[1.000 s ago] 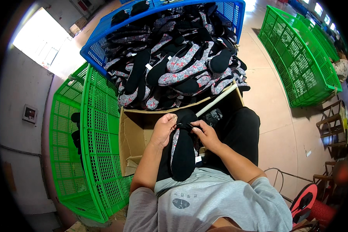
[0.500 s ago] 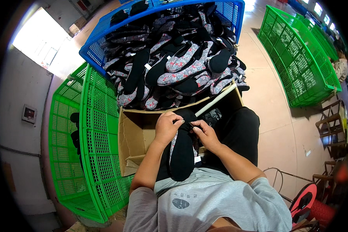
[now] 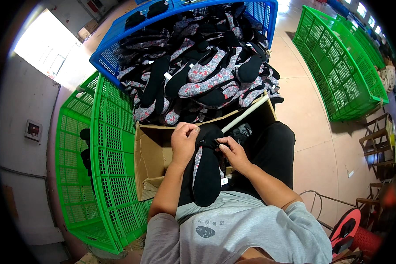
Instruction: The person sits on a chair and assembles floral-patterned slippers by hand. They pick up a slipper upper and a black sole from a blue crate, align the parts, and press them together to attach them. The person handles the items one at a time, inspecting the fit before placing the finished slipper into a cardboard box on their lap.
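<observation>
Closest in, a grey shirt (image 3: 255, 220) is filling the lower edge, and both bare forearms are reaching forward from its sleeves, elbows out, hands angling in toward each other. The left hand (image 3: 183, 140) is hanging just off the slipper's upper left side, back of the hand showing, fingers curling, thumb pressing against the forefinger; whether anything fine is sitting in that pinch, I can't tell! Across the way, the right hand (image 3: 234, 153) is working lower, right at the slipper's right edge, thumb and forefinger pinching a small dark thing too slight to make out, the other fingers folding under.

And here's the slipper (image 3: 207, 180) itself, lying between the hands on the person's lap, sole up, its rounded end pointing back at the shirt. The sole is showing plain black, grey-and-red floral cloth is peeping out along its left side, and a white tag (image 3: 224, 181) is sticking out on the right.

Just beyond, a cardboard box (image 3: 149, 152) is standing open, a pale rod (image 3: 246, 113) slanting over it. Farther on, floral and black slippers (image 3: 209, 68) are heaping up against a blue crate (image 3: 105, 59), while a green crate (image 3: 334, 75) is standing well off to the right.
</observation>
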Action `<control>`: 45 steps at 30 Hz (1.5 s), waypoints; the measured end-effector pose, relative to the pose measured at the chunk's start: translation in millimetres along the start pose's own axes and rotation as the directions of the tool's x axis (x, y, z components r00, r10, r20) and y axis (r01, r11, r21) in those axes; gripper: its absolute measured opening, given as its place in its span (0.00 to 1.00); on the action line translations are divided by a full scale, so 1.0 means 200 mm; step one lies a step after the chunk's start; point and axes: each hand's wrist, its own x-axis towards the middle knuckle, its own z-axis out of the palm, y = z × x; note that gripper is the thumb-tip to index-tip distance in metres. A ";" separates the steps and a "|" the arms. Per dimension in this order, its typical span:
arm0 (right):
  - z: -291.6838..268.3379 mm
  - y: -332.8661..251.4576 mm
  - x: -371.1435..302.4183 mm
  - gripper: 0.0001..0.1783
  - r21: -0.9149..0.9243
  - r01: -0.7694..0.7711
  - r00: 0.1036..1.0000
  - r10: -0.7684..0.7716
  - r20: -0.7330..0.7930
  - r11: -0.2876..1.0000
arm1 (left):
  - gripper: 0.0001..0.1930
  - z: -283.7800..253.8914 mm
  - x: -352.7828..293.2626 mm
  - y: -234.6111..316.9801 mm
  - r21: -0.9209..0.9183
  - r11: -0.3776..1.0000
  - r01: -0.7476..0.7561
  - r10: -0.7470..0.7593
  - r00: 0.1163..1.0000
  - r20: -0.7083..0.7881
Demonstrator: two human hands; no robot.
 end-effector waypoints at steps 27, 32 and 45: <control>0.05 -0.06 -0.06 0.20 -0.469 0.007 0.977 -0.105 -0.185 0.883 | 0.11 0.00 -0.14 -0.04 0.075 0.997 0.008 -0.031 0.951 0.307; 0.06 -0.06 -0.05 0.20 -0.485 -0.041 0.975 -0.071 -0.211 0.873 | 0.11 0.01 -0.15 -0.05 0.088 0.996 0.013 -0.039 0.953 0.299; 0.07 -0.04 -0.03 0.19 -0.493 -0.086 0.969 -0.042 -0.242 0.866 | 0.12 0.05 -0.16 -0.03 0.034 0.997 0.066 -0.073 0.958 0.278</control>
